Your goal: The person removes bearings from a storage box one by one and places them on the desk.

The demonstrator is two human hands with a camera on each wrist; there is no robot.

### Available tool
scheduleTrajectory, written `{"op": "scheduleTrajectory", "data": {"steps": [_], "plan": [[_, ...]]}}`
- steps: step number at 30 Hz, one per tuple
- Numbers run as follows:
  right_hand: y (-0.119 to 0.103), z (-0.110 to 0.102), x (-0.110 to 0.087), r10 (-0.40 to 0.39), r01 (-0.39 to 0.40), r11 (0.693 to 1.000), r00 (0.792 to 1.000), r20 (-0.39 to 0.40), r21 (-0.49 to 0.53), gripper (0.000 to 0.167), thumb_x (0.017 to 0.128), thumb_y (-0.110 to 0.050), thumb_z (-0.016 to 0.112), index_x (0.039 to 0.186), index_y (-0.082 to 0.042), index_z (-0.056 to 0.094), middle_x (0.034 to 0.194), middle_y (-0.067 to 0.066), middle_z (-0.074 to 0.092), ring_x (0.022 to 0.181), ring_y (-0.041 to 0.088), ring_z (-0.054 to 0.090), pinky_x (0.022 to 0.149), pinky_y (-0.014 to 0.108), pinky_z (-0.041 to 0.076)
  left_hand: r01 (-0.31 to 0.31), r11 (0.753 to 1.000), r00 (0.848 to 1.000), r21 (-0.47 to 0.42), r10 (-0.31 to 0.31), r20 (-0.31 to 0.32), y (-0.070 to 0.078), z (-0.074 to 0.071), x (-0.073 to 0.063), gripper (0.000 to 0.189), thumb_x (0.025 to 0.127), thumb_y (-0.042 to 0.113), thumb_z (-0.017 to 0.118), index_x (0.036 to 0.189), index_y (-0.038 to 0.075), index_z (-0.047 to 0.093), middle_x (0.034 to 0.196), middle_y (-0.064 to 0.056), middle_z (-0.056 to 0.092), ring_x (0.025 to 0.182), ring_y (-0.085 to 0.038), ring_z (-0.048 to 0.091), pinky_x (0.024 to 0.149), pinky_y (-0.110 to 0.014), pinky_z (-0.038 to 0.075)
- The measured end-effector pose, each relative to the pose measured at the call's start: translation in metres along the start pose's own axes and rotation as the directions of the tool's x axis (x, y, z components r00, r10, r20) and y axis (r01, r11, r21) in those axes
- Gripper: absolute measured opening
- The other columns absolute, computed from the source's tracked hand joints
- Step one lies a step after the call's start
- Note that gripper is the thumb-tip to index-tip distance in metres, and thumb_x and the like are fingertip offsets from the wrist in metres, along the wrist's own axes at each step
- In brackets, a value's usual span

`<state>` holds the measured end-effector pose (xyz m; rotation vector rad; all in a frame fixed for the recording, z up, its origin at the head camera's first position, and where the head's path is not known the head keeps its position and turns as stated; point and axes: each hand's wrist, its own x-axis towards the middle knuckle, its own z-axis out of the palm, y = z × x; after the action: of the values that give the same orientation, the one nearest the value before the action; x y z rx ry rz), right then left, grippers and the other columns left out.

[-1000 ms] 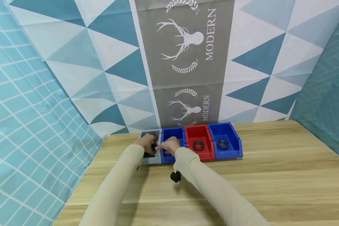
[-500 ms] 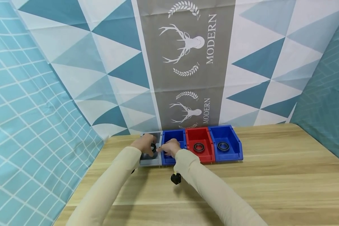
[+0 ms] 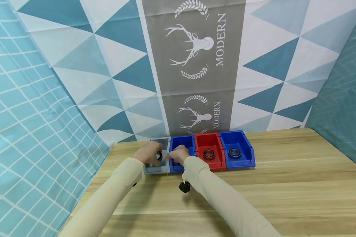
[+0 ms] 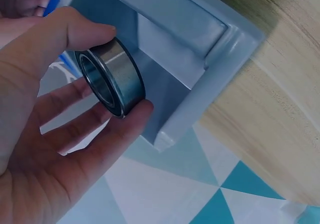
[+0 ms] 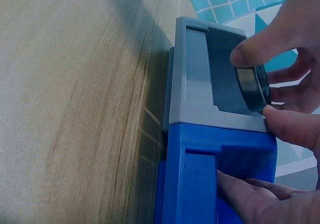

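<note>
From the head view, we see four bins in a row along the back edge of the wooden surface (image 3: 270, 194), the gray bin (image 3: 157, 170) nearest its back left corner. Our left hand (image 3: 147, 153) grasps a ring (image 3: 160, 157) over that bin. Our right hand (image 3: 178, 153) is at the near blue bin (image 3: 182, 142). Beyond it, toward the right edge, stand the red bin (image 3: 207, 140) and the far blue bin (image 3: 234, 137), each with another ring lying inside. A wide stretch of wood separates the far blue bin from the right edge; a black piece (image 3: 184, 187) shows below our right sleeve.

From the left wrist, we have the ring pinched between thumb and fingers, tilted at the gray bin's mouth, its hole turned toward our palm. We cannot tell whether it touches the rim.

From the right wrist, our right hand looks released, thumb spread well away from the fingers, which reach into the near blue bin. The thumb lies just beside the ring, at the gray bin's corner.
</note>
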<state>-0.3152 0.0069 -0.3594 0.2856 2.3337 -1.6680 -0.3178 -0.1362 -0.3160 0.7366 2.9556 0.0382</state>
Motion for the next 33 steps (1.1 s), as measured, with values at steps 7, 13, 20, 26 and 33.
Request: {"op": "scheduleTrajectory", "data": {"steps": [7, 13, 20, 26, 33], "plan": [[0.002, 0.002, 0.002, -0.006, 0.006, 1.000, 1.000, -0.006, -0.020, 0.055, 0.076, -0.016, 0.081, 0.122, 0.004, 0.058, 0.126, 0.018, 0.061, 0.097, 0.031, 0.069, 0.092, 0.044, 0.054, -0.024, 1.000, 1.000, 0.004, 0.024, -0.011, 0.012, 0.000, -0.015, 0.036, 0.067, 0.009, 0.084, 0.098, 0.003, 0.068, 0.097, -0.011, 0.068, 0.078, -0.016, 0.059, 0.068, -0.031, 0.054], [0.004, 0.003, 0.003, 0.001, -0.001, 1.000, 1.000, -0.002, -0.011, 0.057, 0.076, -0.017, 0.081, 0.123, 0.004, 0.057, 0.125, 0.019, 0.061, 0.097, 0.031, 0.069, 0.091, 0.043, 0.055, -0.064, 0.998, 0.997, 0.022, 0.065, -0.041, 0.014, 0.001, -0.025, 0.036, 0.065, 0.007, 0.084, 0.097, 0.002, 0.068, 0.093, -0.011, 0.068, 0.078, -0.017, 0.058, 0.069, -0.032, 0.054], [0.004, 0.001, 0.003, -0.009, 0.009, 1.000, 1.000, 0.013, 0.000, 0.057, 0.077, -0.016, 0.079, 0.125, 0.004, 0.056, 0.125, 0.019, 0.061, 0.103, 0.033, 0.068, 0.094, 0.044, 0.053, -0.082, 0.995, 0.996, 0.049, 0.084, -0.041, 0.010, 0.005, -0.035, 0.037, 0.063, 0.010, 0.084, 0.094, 0.002, 0.067, 0.088, -0.010, 0.066, 0.074, -0.016, 0.054, 0.068, -0.032, 0.051], [0.004, -0.003, 0.001, -0.022, 0.022, 1.000, 1.000, 0.006, 0.008, 0.057, 0.076, -0.017, 0.080, 0.124, 0.003, 0.056, 0.123, 0.018, 0.063, 0.104, 0.032, 0.068, 0.093, 0.043, 0.054, -0.093, 0.994, 0.994, 0.055, 0.096, -0.052, 0.012, 0.008, -0.044, 0.041, 0.060, 0.013, 0.088, 0.093, 0.003, 0.066, 0.090, -0.011, 0.065, 0.078, -0.018, 0.059, 0.073, -0.034, 0.054], [0.003, -0.002, 0.001, -0.018, 0.018, 1.000, 1.000, 0.017, 0.002, 0.058, 0.077, -0.018, 0.080, 0.124, 0.004, 0.056, 0.125, 0.019, 0.061, 0.105, 0.032, 0.068, 0.094, 0.043, 0.053, -0.094, 0.995, 0.993, 0.041, 0.096, -0.062, 0.017, 0.018, -0.058, 0.042, 0.059, 0.011, 0.088, 0.093, 0.003, 0.066, 0.089, -0.012, 0.064, 0.080, -0.021, 0.061, 0.073, -0.036, 0.055]]}}
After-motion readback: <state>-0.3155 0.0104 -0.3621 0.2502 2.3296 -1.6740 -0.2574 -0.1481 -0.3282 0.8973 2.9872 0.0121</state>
